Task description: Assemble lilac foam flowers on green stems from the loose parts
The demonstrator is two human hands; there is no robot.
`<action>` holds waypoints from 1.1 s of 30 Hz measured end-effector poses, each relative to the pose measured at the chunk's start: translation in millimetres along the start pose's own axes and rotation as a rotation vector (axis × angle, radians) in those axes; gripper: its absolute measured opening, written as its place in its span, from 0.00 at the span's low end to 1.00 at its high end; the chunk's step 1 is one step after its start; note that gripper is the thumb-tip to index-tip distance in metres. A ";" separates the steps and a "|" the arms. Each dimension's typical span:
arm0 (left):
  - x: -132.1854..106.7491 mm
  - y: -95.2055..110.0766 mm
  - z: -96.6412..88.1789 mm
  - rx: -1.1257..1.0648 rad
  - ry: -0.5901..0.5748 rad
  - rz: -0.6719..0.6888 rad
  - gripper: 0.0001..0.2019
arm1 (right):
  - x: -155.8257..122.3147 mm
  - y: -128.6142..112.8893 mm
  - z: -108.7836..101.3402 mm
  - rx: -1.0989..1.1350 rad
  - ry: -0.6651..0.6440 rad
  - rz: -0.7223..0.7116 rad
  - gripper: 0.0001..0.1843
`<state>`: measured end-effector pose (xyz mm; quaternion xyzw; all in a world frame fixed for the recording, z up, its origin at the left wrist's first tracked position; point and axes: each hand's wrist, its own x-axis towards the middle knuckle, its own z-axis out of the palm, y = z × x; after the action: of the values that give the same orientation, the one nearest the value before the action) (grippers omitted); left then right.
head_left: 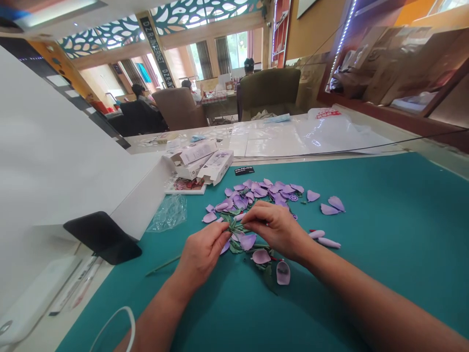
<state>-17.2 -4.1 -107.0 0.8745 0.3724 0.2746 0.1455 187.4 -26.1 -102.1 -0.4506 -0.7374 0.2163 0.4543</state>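
Above the teal mat, my left hand (201, 252) pinches a small green flower-stem piece (233, 226) with thumb and forefinger. My right hand (273, 222) is closed at the same piece from the other side, its fingertips on a thin green part too small to make out. Beneath and between the hands lie a purple petal (248, 241) and green leaves, partly hidden. Closer to me are a pink cupped petal (261, 256) and another petal (283, 272) beside a dark green leaf (270, 278). A long green stem (163, 266) sticks out left of my left hand.
A pile of purple petals (252, 188) lies behind my hands. Lilac buds (329, 242) and loose petals (336, 204) are to the right. Leftward are clear plastic wrap (170, 212), opened boxes (218, 166) and a black tablet-like object (104, 237). A white cable (130, 315) loops near my left forearm.
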 end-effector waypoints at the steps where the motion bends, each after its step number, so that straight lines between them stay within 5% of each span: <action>1: 0.1 0.2 -0.1 0.001 -0.003 0.005 0.15 | -0.2 0.4 0.4 -0.003 -0.005 -0.008 0.08; 21: 0.0 -0.4 6.8 0.173 -0.013 0.103 0.19 | -4.7 2.9 -0.8 -0.378 -0.096 -0.190 0.10; 33: 0.8 1.3 7.5 0.166 -0.060 0.062 0.18 | -5.8 4.3 2.2 -0.346 -0.082 -0.184 0.10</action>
<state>-11.6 -4.8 -112.1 0.9025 0.3621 0.2208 0.0752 188.5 -28.7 -109.2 -0.4435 -0.8195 0.0619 0.3576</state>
